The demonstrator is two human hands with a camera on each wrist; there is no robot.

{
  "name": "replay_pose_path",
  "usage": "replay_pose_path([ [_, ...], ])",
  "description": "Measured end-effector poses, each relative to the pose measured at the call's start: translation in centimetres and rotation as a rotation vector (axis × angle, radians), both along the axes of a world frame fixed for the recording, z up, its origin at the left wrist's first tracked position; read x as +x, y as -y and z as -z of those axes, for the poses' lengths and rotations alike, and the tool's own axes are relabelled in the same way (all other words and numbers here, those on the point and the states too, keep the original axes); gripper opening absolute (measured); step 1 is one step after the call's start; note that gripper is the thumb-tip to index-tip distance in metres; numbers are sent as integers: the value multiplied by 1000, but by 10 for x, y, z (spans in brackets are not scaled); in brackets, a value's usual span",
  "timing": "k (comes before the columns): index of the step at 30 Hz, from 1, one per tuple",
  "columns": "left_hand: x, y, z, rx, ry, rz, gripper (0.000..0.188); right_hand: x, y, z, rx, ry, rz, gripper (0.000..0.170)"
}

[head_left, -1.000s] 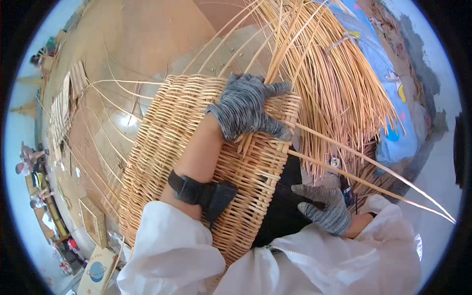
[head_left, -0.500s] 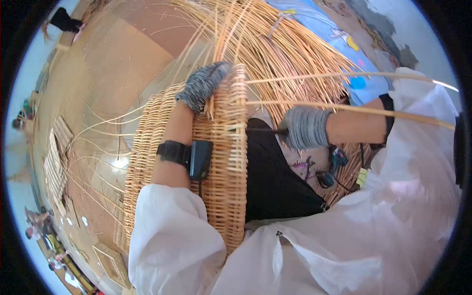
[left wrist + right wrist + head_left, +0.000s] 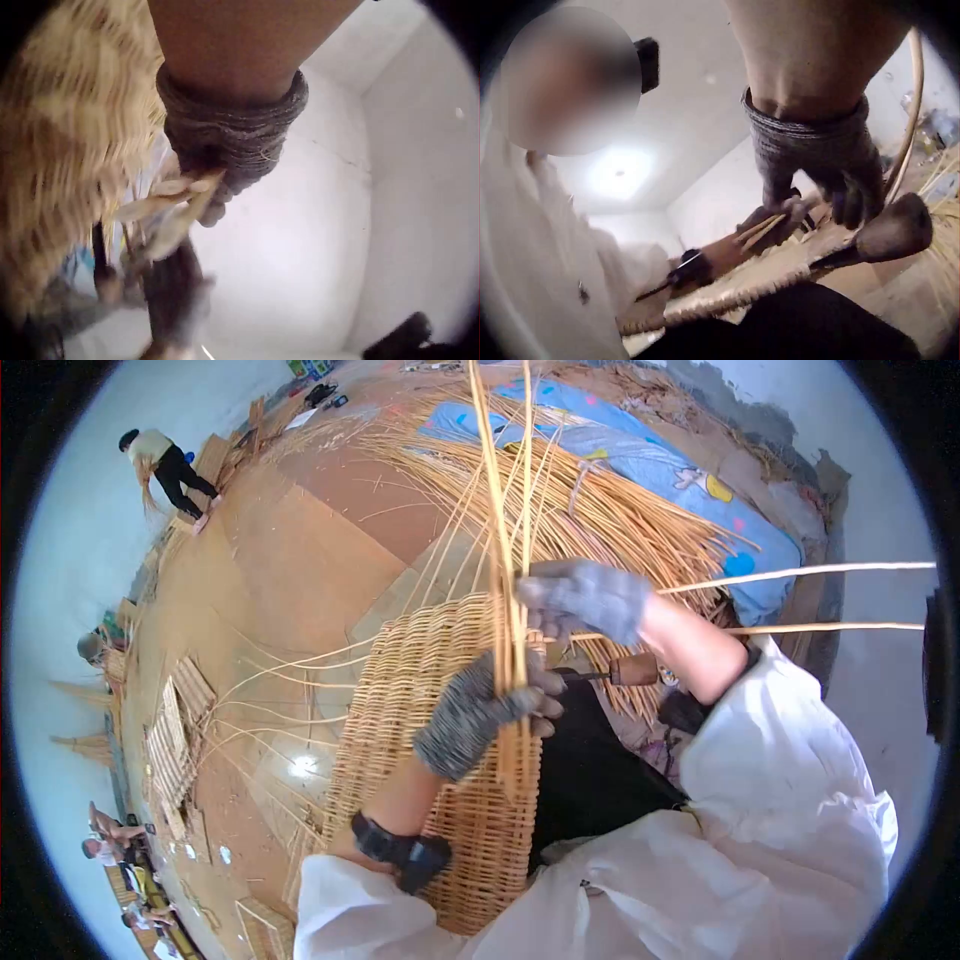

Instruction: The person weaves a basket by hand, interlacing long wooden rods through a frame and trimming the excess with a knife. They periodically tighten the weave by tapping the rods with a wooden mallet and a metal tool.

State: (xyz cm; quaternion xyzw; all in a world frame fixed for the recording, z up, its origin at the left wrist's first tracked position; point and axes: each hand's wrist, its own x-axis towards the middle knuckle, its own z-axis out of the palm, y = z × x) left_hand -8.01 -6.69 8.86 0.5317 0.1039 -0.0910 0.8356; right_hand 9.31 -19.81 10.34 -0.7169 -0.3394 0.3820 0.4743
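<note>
In the head view a woven wicker panel stands tilted against the lap. My gloved left hand grips several pale rods upright in front of it, with their cut ends nearest the left wrist camera. Close to the right of these rods is my gloved right hand, fingers bent and tips right at the rods; I cannot tell whether it pinches one. Beneath that hand, an awl with a wooden handle points into the panel's edge, its shaft tip hidden. In the right wrist view the awl handle lies just below the fingers.
Behind the panel lies a big bundle of rods on a blue patterned cloth. Long loose rods stick out to the right, and thin ones bend out leftward. A person stoops at the far left.
My right hand first came empty to the panel's edge with the awl, then let it go and rose to the rods. My left hand has lifted several rods off the panel.
</note>
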Motion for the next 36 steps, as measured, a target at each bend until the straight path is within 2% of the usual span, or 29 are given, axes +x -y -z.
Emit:
replay_pose_path([
  [1, -4, 7, 3, 17, 21, -21, 35, 7, -9, -5, -41, -153, -56, 49],
  [4, -12, 20, 1, 126, 79, -114, 34, 14, -11, -20, -31, -222, -194, 44],
  [7, -12, 27, 5, 167, 148, -119, 30, 5, -2, -47, -24, -133, -191, 36],
  [11, -4, 43, -7, 278, 127, -299, 27, 1, 14, -56, 39, 74, -128, 29],
  [12, -7, 38, 2, 314, 255, -469, 25, -10, 32, -73, 60, -5, -33, 23],
  [13, -3, 14, 14, 609, 517, -532, 24, -16, 54, -81, 114, 60, 38, 22],
  [14, -3, 12, -15, 397, 345, -600, 23, -21, 76, -80, 165, 126, 101, 21],
  [16, 1, -18, -15, 560, 362, -707, 18, -33, 123, -51, 368, 91, 133, 20],
  [17, 1, -30, 4, 597, 357, -726, 13, -39, 145, -28, 450, 195, 118, 18],
  [18, -3, -30, 41, 599, 202, -644, 10, -54, 159, -7, 504, 188, 182, 12],
  [19, -7, -30, 67, 602, 54, -553, 10, -67, 182, 14, 365, 158, 278, 7],
  [20, -8, -31, 63, 444, -121, -566, 15, -70, 188, 19, 332, 77, 281, 7],
  [21, -4, -35, 55, 529, -113, -530, 20, -72, 195, 24, 298, -3, 287, 10],
  [22, 0, -39, 44, 609, -116, -489, 25, -77, 217, 63, 468, -146, 408, 13],
  [23, 3, -43, 35, 686, -114, -451, 30, -80, 226, 80, 515, -160, 528, 15],
  [24, 9, -48, 27, 672, -115, -454, 49, -83, 226, 85, 564, -169, 646, 17],
  [26, 17, -35, 20, 739, -76, -393, 61, -92, 221, 81, 417, 78, 876, 19],
  [27, 21, -29, 21, 774, -55, -365, 67, -91, 213, 81, 463, 64, 896, 20],
  [28, 26, -30, 27, 838, -179, -207, 78, -91, 207, 81, 505, 47, 915, 21],
  [29, 25, -46, 64, 814, 74, -189, 70, -89, 203, 81, 545, 28, 933, 22],
  [31, 29, -60, 77, 1164, 289, 51, 58, -85, 197, 83, 566, 69, 961, 22],
  [34, 27, -54, 74, 1287, 251, 50, 59, -87, 180, 85, 589, 65, 991, 22],
  [36, 25, -55, 76, 1354, 301, 77, 75, -90, 156, 89, 604, 139, 946, 22],
])
